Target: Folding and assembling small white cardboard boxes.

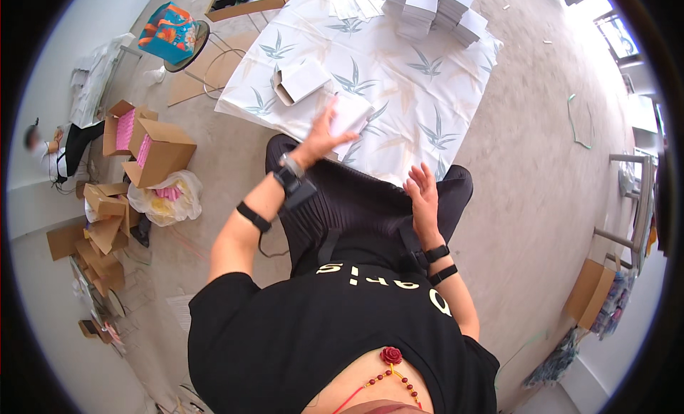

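Observation:
My left hand [322, 137] reaches over the near edge of the cloth-covered table [434, 140]. Its thumb and fingers are spread against a small white box [352, 113], slightly blurred; I cannot make out a grip around it. Just beyond lies another white box [305, 83], on its side with its open end facing left. My right hand [424, 200] is raised above my lap by the table's near edge, palm turned inward, fingers stretched out, holding nothing.
Stacks of white boxes or cards [419, 11] stand at the table's far side. Left of it, a stool [191, 54] carries a blue and orange bag [169, 33]. Opened cardboard cartons [167, 154] and a plastic bag [167, 199] sit on the floor. Another person [60, 147] is at far left.

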